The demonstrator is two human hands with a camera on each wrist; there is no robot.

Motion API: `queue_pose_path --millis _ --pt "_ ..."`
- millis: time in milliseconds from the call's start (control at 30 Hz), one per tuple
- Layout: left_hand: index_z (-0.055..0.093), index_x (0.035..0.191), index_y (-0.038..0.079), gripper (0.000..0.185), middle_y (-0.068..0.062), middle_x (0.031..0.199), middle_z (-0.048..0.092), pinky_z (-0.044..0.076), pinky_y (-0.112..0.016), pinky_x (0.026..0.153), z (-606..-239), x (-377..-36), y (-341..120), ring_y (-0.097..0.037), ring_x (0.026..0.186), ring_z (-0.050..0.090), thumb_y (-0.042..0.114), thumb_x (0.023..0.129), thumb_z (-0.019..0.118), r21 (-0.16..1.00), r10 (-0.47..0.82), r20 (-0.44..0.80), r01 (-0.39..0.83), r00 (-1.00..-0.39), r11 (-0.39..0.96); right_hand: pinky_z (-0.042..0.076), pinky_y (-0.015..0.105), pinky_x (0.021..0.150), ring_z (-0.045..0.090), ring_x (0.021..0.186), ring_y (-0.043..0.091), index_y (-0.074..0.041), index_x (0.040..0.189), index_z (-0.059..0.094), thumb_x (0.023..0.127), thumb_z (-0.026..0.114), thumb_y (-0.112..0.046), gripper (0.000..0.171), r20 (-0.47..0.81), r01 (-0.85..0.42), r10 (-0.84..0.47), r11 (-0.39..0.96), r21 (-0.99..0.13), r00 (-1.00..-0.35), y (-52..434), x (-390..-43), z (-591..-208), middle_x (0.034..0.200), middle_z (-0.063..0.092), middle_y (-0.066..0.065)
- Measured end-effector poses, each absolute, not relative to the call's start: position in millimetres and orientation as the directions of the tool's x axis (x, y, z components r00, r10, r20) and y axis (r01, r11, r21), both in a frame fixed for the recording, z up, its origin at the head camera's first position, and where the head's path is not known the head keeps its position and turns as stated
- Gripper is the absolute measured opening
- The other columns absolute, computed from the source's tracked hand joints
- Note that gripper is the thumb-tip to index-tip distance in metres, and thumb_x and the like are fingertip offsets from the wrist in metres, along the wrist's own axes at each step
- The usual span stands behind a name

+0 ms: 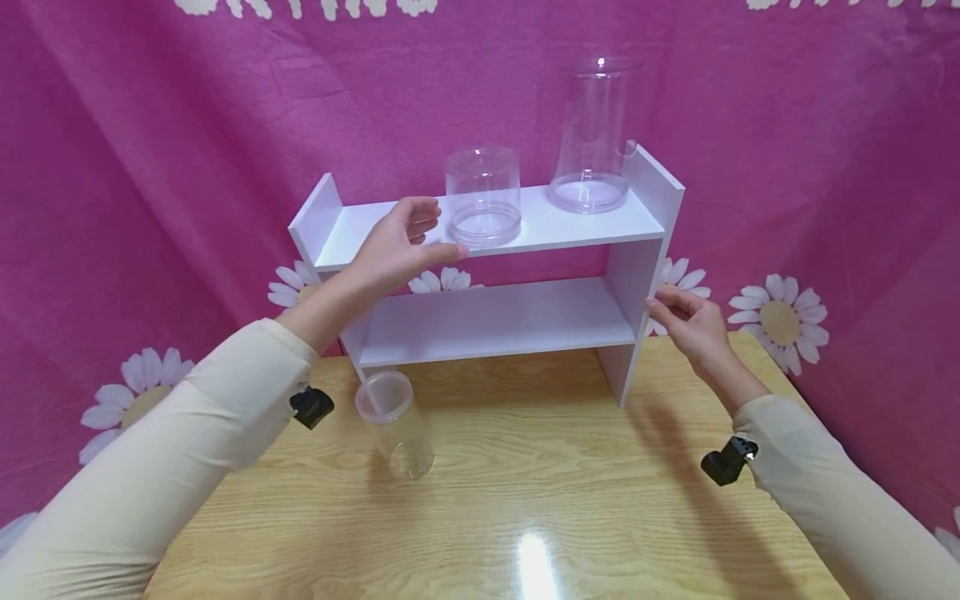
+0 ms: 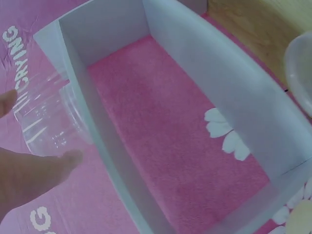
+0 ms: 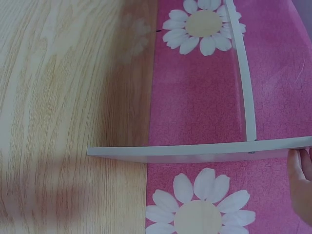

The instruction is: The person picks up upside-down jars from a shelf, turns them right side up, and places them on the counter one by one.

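My left hand (image 1: pixel 397 242) is raised at the left side of a short clear plastic jar (image 1: pixel 483 187). Its thumb and fingers are spread apart, and the thumb tip is by the front edge of the white two-tier shelf (image 1: pixel 498 321). That jar stands on the top board; in the left wrist view the jar (image 2: pixel 51 122) lies beyond the thumb, and contact is hard to tell. Beside the shelf's right side panel, my right hand (image 1: pixel 692 327) touches the panel's outer face with bent fingertips, as the right wrist view shows at the side panel (image 3: pixel 204 150).
A tall clear jar (image 1: pixel 592 133) stands at the right end of the top board. Another clear container (image 1: pixel 408 437) is on the wooden table (image 1: pixel 480 517), in front of the shelf's left leg. Behind hangs a pink cloth (image 1: pixel 187 125) with daisies.
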State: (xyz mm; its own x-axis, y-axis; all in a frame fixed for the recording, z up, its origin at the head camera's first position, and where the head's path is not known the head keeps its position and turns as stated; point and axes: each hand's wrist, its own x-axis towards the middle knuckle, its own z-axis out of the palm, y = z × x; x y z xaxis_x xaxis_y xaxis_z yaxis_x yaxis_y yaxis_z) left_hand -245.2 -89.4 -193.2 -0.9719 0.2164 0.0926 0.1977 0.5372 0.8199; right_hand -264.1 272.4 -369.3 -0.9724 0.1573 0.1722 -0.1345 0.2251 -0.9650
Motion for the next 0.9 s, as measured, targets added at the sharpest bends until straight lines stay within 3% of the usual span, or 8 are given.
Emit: queue_pose_path --millis 167,300,500,733,900 --pt "0.025 0.149 0.004 0.085 -0.012 0.155 0.035 0.033 -0.038 0.119 -176.8 -259.1 -75.5 -0.025 0.143 0.035 0.03 0.083 0.071 0.756 0.127 -0.069 0.031 -0.989 0.654 0.048 0.001 0.069 0.057 0.077 -0.017 -0.034 0.093 0.062 0.09 0.066 -0.022 0.014 0.182 -0.146 0.172 0.204 -0.968 -0.968 271.1 -263.8 -370.0 0.082 0.06 -0.034" --pt "0.024 0.15 0.004 0.089 -0.011 0.154 0.034 0.032 -0.036 0.119 -166.3 -270.0 -67.7 -0.023 0.14 0.035 0.033 0.081 0.073 0.753 0.087 -0.108 -0.024 -0.99 0.657 0.049 0.001 0.072 0.057 0.079 -0.016 -0.024 0.101 0.064 0.091 0.066 -0.023 0.01 0.174 -0.138 0.172 0.203 -0.969 -0.97 269.8 -264.0 -370.4 0.086 0.059 -0.033" --pt "0.027 0.148 0.005 0.09 -0.008 0.151 0.037 0.032 -0.033 0.118 -157.6 -281.0 -59.1 -0.019 0.138 0.036 0.033 0.079 0.076 0.778 0.063 -0.095 -0.035 -0.994 0.627 0.049 0.001 0.073 0.056 0.082 -0.016 0.003 0.128 0.056 0.092 0.064 -0.027 0.048 0.146 -0.101 0.169 0.246 -0.964 -0.975 269.5 -264.5 -371.3 0.086 0.057 -0.032" --pt "0.033 0.142 0.01 0.083 -0.001 0.151 0.033 0.028 -0.037 0.121 -145.0 -291.1 -49.2 -0.015 0.14 0.031 0.035 0.077 0.078 0.775 -0.005 -0.218 -0.176 -0.976 0.606 0.047 0.0 0.074 0.054 0.081 -0.018 0.01 0.132 0.05 0.092 0.063 -0.025 0.054 0.148 -0.101 0.173 0.256 -0.961 -0.974 269.5 -265.6 -372.1 0.083 0.056 -0.033" --pt "0.036 0.141 0.012 0.083 0.001 0.15 0.036 0.028 -0.04 0.121 -141.0 -296.4 -40.7 -0.015 0.14 0.033 0.034 0.075 0.081 0.784 -0.005 -0.219 -0.179 -0.976 0.594 0.047 -0.001 0.072 0.053 0.08 -0.017 0.01 0.131 0.05 0.092 0.063 -0.024 0.053 0.154 -0.098 0.194 0.27 -0.958 -0.969 269.6 -265.9 -372.4 0.082 0.055 -0.034"
